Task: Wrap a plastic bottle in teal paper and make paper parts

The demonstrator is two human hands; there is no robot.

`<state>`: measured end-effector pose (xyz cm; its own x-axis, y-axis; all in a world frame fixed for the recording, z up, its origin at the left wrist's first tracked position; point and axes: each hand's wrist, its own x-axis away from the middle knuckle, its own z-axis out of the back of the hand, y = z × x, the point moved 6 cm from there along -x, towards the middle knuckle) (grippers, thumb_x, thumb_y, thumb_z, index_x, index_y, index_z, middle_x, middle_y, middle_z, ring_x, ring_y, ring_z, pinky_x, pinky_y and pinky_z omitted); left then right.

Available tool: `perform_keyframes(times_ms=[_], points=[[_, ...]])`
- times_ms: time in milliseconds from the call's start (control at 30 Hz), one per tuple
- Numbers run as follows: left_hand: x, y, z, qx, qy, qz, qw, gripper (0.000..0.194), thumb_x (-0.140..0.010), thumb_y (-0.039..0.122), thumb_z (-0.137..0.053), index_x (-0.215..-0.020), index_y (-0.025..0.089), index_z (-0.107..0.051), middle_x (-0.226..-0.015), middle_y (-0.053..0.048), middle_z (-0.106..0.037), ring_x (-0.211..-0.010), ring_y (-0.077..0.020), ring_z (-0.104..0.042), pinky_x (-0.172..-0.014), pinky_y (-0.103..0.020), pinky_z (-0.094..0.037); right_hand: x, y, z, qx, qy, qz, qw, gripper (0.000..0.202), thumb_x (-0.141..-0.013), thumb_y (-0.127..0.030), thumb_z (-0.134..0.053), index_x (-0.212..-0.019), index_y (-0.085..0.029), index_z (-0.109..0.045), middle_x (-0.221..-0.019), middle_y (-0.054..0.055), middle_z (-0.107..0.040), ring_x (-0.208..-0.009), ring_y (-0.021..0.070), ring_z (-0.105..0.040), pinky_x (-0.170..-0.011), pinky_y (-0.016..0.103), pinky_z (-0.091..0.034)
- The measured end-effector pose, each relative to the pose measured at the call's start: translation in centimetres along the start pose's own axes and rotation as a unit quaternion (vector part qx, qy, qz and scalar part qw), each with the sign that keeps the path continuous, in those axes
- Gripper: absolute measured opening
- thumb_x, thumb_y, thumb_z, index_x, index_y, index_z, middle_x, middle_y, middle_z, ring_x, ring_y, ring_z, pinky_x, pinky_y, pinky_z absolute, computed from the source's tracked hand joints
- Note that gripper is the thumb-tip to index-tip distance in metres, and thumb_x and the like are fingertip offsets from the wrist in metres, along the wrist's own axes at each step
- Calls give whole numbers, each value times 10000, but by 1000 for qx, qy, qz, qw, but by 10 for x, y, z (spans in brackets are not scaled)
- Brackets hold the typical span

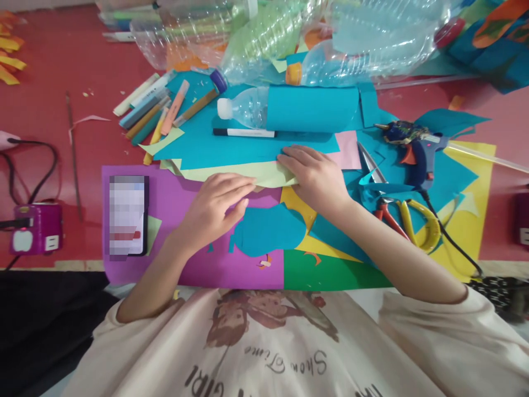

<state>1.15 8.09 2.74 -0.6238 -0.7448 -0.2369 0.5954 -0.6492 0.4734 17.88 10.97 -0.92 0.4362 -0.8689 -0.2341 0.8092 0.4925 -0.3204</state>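
Observation:
A pale green paper strip (pixel 239 172) lies along the lower edge of a blue paper sheet (pixel 202 154). My left hand (pixel 221 207) touches the strip's lower edge with its fingertips; the fingers are stretched and the thumb stands apart. My right hand (pixel 318 176) rests flat across the strip's right end and the blue sheet, fingers extended. Beyond the hands lies a clear plastic bottle (pixel 248 107) with a white cap, wrapped in blue paper. A black-capped marker (pixel 248 133) lies just below it. Near me is a rounded blue paper piece (pixel 270 229).
At left are a phone (pixel 127 215), several markers (pixel 144 110) and a purple power block (pixel 38 227). To the right lie scissors (pixel 421 226), red-handled pliers (pixel 390 215) and a glue gun (pixel 421 157) with its cord. Clear bottles (pixel 372 33) line the back.

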Motion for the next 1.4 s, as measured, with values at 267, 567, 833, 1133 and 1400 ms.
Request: perform_keyframes(times_ms=[267, 567, 833, 1133, 1400], points=[[30, 43, -6, 22, -37, -81, 996, 286, -895, 104, -493, -1155, 176, -587, -1131, -63, -705, -1028, -168, -642, -907, -322, -530, 48, 2, 24, -75, 10, 10, 997, 510, -790, -1, -418, -1221, -206, -598, -1315, 139, -608, -1247, 312, -537, -967, 558, -491], [61, 74, -33, 14, -83, -138, 987, 329, -899, 48, -470, -1202, 161, -535, -1176, -63, -692, -1104, -152, -614, -902, -297, -507, 99, 6, 44, -131, 34, -32, 990, 410, -901, -89, -417, -1118, -315, -682, -1243, 88, -664, -1150, 297, -616, -873, 530, -565], [60, 45, -17, -77, -84, -104, 988, 269, -798, 1, -452, -946, 164, -605, -1054, -97, -725, -1004, -215, -665, -885, -364, -513, 124, 10, 61, -209, 43, -22, 977, 276, -901, -238, -541, -1146, -298, -653, -1095, 108, -711, -1028, 271, -676, -806, 442, -590], [56, 6, 3, 148, -38, 66, 986, 119, -884, 267, -552, -778, 215, -535, -684, 19, -673, -620, -128, -641, -558, -224, -513, 133, 42, 59, -209, 67, -298, 929, 139, -767, -351, -659, -667, -262, -696, -501, -11, -604, -392, 157, -492, -367, 299, -395], [32, -63, -16, 435, -46, 394, 808, 522, -716, 559, -675, -1062, 169, -660, -888, -55, -750, -761, -239, -715, -557, -277, -561, 118, 68, 52, -388, 120, -500, 765, 119, -604, -316, -784, -626, -224, -711, -570, 8, -643, -459, 119, -517, -388, 240, -380]])
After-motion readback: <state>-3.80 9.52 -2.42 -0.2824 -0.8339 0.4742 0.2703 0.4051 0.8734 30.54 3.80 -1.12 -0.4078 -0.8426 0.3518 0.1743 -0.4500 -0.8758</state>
